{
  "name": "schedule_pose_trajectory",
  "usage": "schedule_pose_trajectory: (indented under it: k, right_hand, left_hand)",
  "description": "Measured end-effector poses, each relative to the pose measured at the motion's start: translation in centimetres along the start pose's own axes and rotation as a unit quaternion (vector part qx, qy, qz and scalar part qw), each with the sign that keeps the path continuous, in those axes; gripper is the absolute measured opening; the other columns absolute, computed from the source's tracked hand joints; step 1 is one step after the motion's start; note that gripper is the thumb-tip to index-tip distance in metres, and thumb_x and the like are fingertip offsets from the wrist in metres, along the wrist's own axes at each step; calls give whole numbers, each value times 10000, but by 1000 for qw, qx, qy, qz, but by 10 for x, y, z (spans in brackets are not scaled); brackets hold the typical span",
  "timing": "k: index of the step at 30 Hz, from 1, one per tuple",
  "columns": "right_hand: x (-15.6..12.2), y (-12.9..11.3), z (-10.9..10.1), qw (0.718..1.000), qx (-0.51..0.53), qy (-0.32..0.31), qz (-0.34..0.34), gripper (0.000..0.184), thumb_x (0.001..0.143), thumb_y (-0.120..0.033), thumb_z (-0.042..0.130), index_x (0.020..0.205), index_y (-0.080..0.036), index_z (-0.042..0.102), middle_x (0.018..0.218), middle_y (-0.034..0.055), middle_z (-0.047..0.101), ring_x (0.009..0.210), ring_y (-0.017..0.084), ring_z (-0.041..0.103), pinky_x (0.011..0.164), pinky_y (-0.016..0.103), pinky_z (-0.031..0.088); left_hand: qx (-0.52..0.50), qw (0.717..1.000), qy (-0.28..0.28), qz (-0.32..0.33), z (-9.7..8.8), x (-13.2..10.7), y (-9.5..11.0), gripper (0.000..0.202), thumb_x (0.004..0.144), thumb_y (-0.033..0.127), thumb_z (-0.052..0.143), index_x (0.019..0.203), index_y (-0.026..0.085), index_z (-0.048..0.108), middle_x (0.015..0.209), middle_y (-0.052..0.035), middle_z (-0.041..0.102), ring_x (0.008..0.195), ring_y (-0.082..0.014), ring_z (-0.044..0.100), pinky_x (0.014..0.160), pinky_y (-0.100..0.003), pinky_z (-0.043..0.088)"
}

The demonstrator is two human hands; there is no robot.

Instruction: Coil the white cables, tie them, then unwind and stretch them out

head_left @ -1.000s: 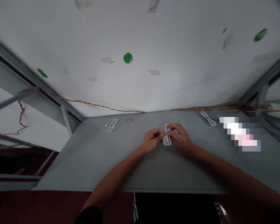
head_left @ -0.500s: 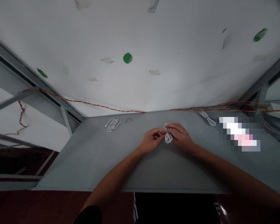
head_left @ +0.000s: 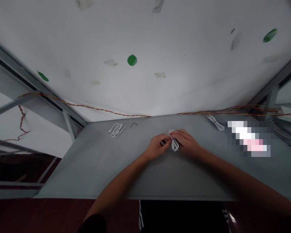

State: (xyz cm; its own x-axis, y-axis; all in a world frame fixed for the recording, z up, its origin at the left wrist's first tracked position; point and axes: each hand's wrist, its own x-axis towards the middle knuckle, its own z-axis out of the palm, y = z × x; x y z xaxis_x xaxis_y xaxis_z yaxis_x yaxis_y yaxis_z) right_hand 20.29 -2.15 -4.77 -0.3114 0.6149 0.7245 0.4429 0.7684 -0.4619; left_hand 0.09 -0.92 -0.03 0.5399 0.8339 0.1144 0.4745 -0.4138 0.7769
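A coiled white cable (head_left: 175, 145) is between my two hands above the middle of the grey table. A thin black tie (head_left: 173, 138) crosses the coil near its middle. My left hand (head_left: 158, 145) is closed, its thumb and fingertips pinched at the tie on the coil's left side. My right hand (head_left: 188, 141) holds the coil from the right, fingers curled over its upper part. The fingers hide some of the coil and the tie's ends.
On the grey table (head_left: 92, 161) lie a loose white cable (head_left: 117, 130) and a thin black tie strip (head_left: 134, 124). A bundled white cable (head_left: 216, 123) with a dark band lies at right, beside a pixelated object (head_left: 251, 137). Twisted red-yellow wires (head_left: 99, 109) run along the back panel.
The coil has tilted a little, its top shifting left and its lower loops dropping slightly. The dark tie across it now shows more clearly. Both hands stay nearly in place.
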Motion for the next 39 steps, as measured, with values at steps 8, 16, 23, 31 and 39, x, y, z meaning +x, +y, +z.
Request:
schedule_pose_trajectory:
  k: [8,16,23,31,39]
  right_hand:
    - [6,0,-4,996,39,-76,38,221,857,-121,590,1037,-234,651,1028,67,706,1056,247,605,977,445,495]
    - [8,-7,-9,958,125,-179,184,166,861,-212,598,1020,-201,644,939,54,709,795,180,632,740,288,486]
    - [12,-10,-13,938,194,-191,215,217,948,-324,533,1043,-196,681,909,43,712,763,166,607,722,271,432]
    - [19,2,-28,865,342,-131,344,330,947,-522,534,858,-204,530,667,-36,488,583,119,446,567,248,360]
    - [11,13,-8,862,295,-90,402,348,916,-539,553,816,-208,513,687,-25,522,567,122,477,550,256,365]
  left_hand:
    - [113,992,-42,45,-10,-1,-3,131,909,243,574,880,171,680,854,-26,657,713,-108,569,697,-220,463]
    - [-199,971,-101,-86,-12,0,-5,360,878,495,653,863,136,637,636,16,576,561,-86,510,573,-210,409]
    - [-258,946,-146,-129,-24,4,-5,362,853,488,673,877,128,653,684,-23,640,597,-116,582,565,-223,457]
    - [-82,977,34,-192,-48,12,-29,203,849,359,597,812,159,601,670,-4,619,600,-120,590,580,-223,451]
    - [413,839,180,-305,-103,11,-52,260,943,314,491,929,182,715,987,-127,731,909,-269,681,748,-335,478]
